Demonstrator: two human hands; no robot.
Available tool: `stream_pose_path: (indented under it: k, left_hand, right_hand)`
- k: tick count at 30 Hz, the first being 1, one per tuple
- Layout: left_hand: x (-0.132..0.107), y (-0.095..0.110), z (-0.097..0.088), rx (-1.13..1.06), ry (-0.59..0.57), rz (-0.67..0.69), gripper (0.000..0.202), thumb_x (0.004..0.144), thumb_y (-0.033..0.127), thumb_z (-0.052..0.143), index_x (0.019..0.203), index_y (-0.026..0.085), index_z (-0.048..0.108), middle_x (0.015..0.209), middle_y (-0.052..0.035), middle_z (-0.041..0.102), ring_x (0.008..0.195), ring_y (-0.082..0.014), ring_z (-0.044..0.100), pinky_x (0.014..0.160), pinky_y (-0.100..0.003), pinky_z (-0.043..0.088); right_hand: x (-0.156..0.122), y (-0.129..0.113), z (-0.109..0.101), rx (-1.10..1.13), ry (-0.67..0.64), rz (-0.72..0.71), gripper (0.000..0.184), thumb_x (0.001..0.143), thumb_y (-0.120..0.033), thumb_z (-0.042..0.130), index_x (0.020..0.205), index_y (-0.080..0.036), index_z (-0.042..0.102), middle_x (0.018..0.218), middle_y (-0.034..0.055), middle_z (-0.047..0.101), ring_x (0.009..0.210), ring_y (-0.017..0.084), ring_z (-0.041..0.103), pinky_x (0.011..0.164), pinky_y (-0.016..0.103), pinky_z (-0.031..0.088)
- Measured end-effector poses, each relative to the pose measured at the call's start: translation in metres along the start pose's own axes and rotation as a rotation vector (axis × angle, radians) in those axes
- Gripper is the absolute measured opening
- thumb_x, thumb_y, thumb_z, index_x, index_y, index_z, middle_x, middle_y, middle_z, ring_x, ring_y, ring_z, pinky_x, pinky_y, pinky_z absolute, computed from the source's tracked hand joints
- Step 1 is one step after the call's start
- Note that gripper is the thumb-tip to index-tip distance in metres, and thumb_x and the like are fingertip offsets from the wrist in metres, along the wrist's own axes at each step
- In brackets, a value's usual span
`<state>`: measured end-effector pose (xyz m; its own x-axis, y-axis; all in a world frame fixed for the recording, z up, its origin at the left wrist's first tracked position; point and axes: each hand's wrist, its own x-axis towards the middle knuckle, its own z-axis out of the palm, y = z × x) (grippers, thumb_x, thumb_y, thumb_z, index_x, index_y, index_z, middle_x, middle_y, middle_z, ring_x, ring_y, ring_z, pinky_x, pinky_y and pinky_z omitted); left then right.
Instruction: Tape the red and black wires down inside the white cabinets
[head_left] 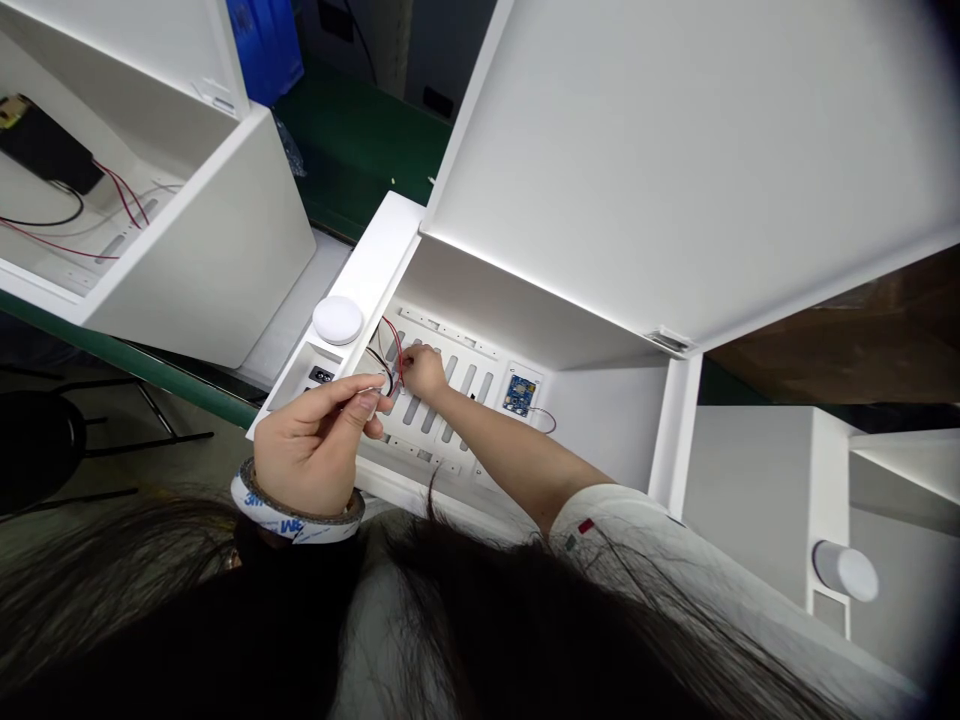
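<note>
Hair (517, 620) hung nearest; wires (398, 344) lay between left hand (311, 445) and, at two o'clock, right hand (422, 373), both grips unclear.

Just left of frame centre, thin red and black wires (399, 343) curve inside an open white box (510, 300).

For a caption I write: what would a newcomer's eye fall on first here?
First, the raised white lid at upper right, above the open white box. Next, the left hand and right hand at the box's left end, near red and black wires, a 3M tape roll around the left wrist; inside, right of them, a blue circuit board.
</note>
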<state>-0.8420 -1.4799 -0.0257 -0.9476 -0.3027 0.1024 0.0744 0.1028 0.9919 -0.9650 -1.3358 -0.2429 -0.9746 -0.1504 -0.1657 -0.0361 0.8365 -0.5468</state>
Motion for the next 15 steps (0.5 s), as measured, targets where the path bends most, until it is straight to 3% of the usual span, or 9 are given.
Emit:
stream_pose_path:
  k: [5, 10, 15]
  left_hand:
    - [-0.001, 0.003, 0.001, -0.013, 0.007, -0.027, 0.011, 0.081, 0.017, 0.066, 0.089, 0.016, 0.073, 0.068, -0.0013, 0.071, 0.052, -0.0092, 0.061, 0.052, -0.021, 0.052]
    - [-0.001, 0.002, 0.001, -0.028, 0.015, -0.021, 0.011, 0.081, 0.017, 0.067, 0.089, 0.015, 0.073, 0.068, -0.0017, 0.071, 0.051, -0.0092, 0.061, 0.052, -0.022, 0.052]
    - [0.0, 0.0, -0.001, -0.036, 0.006, -0.003, 0.011, 0.08, 0.019, 0.067, 0.089, 0.016, 0.074, 0.068, -0.002, 0.071, 0.05, -0.0095, 0.06, 0.051, -0.022, 0.052]
  right_hand:
    - [-0.002, 0.002, 0.001, 0.002, 0.063, -0.017, 0.032, 0.081, -0.013, 0.054, 0.107, -0.018, 0.072, 0.096, 0.0057, 0.064, 0.095, 0.019, 0.051, 0.086, 0.027, 0.037]
    - [-0.001, -0.004, 0.004, -0.07, 0.059, -0.025, 0.029, 0.081, -0.009, 0.048, 0.093, -0.016, 0.074, 0.09, 0.0078, 0.062, 0.091, 0.019, 0.05, 0.081, 0.027, 0.038]
    - [-0.008, -0.012, -0.003, -0.085, 0.02, -0.044, 0.02, 0.073, -0.009, 0.056, 0.082, -0.015, 0.073, 0.093, 0.0082, 0.063, 0.092, 0.02, 0.053, 0.077, 0.026, 0.04]
